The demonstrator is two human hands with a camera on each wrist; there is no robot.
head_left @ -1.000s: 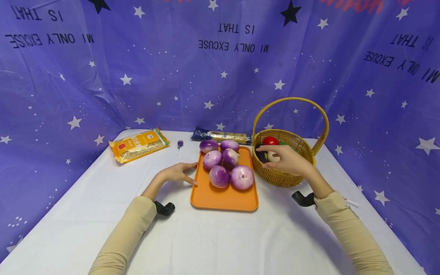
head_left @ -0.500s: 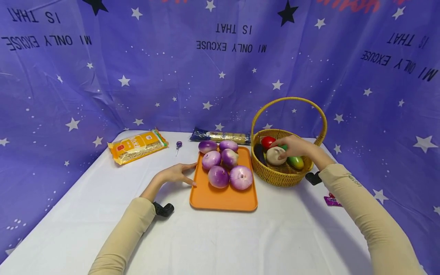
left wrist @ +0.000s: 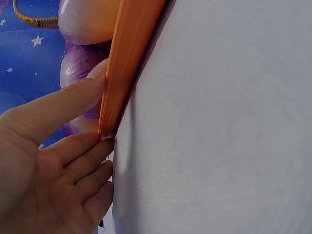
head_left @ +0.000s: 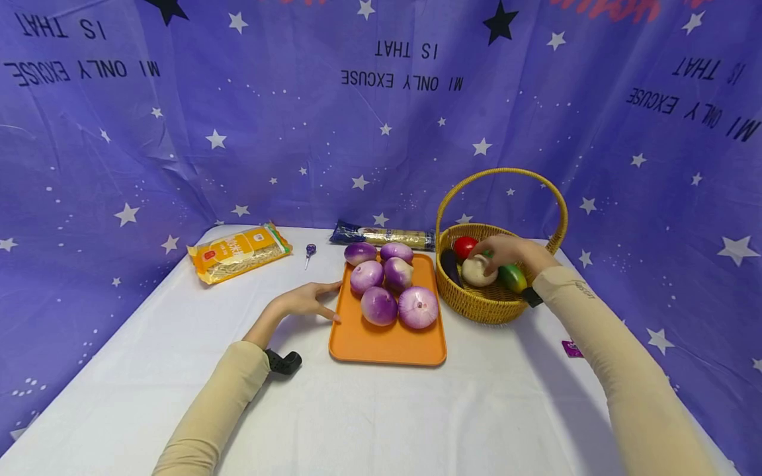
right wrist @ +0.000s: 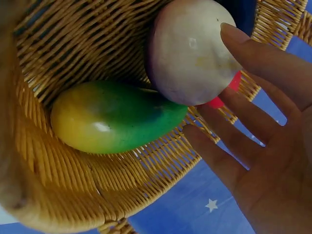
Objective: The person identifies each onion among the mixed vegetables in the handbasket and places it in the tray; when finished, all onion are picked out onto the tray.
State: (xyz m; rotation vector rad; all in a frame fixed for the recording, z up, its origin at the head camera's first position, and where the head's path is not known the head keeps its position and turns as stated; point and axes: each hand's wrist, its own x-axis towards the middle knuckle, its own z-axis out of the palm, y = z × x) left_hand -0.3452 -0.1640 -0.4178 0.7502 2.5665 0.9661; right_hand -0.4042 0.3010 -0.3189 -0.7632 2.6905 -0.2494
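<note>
My left hand [head_left: 324,301] lies flat on the white table against the left edge of the orange tray [head_left: 387,344]. In the left wrist view its thumb [left wrist: 73,95] rests along the tray rim [left wrist: 129,53] and the straight fingers touch the rim from below. Several purple onions [head_left: 379,305] sit on the tray. My right hand [head_left: 497,254] reaches into the wicker basket [head_left: 482,311], fingers spread and fairly straight. Its thumb [right wrist: 243,44] touches a pale onion [right wrist: 190,53] lying beside a green mango [right wrist: 117,117].
The basket also holds a red tomato [head_left: 464,246] and a dark eggplant [head_left: 449,266] under its tall handle [head_left: 503,173]. A yellow noodle packet [head_left: 238,251], a purple lollipop [head_left: 310,250] and a blue pasta packet [head_left: 383,235] lie at the back. A small purple wrapper [head_left: 571,348] lies at the right.
My right hand has moved from the basket's front rim into the basket and come down over the pale onion. The left hand and the tray have stayed put.
</note>
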